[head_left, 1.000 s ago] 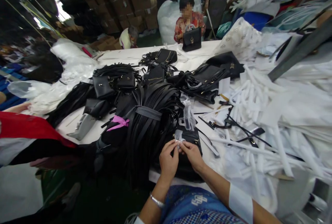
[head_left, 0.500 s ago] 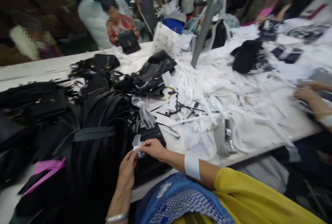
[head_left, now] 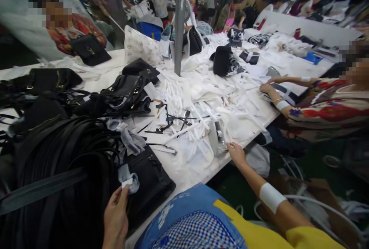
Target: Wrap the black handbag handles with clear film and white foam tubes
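At 7 o'clock, the clear plastic piece [head_left: 134, 183] shows over the edge of the black bag [head_left: 154, 179], pinched in your left hand [head_left: 117, 208], probably to leave the rest free. At 4 o'clock, your right hand [head_left: 236, 153] curls loosely by the grey dispenser [head_left: 212, 140]; whether it grips, I cannot tell.

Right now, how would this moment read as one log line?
left hand: pinching white slip | right hand: at tape dispenser, contact unclear | black bag: beside left hand
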